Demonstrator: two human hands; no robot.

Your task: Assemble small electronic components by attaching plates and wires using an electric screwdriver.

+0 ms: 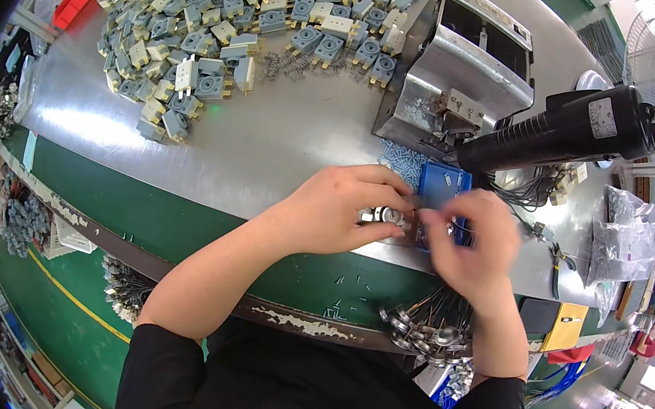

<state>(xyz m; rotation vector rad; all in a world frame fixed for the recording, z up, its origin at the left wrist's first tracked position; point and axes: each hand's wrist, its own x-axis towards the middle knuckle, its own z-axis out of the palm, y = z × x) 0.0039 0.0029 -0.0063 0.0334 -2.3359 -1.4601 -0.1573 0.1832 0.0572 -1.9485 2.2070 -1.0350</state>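
Observation:
My left hand (339, 210) grips a small round metal part (386, 215) at the near edge of the steel table (269, 147). My right hand (475, 245) meets it from the right, its fingertips pinched at the same part; what they pinch is too small to tell. Behind both hands lies a blue tray (441, 186) holding small screws. A black electric screwdriver (578, 126) hangs above the tray, to the right.
A big heap of grey and cream plastic parts (228, 18) covers the far left of the table, with small springs (283, 66) beside it. A metal fixture (461, 69) stands behind the tray. Round metal parts with wires (431, 326) lie below the table edge. Clear bags (625, 235) sit right.

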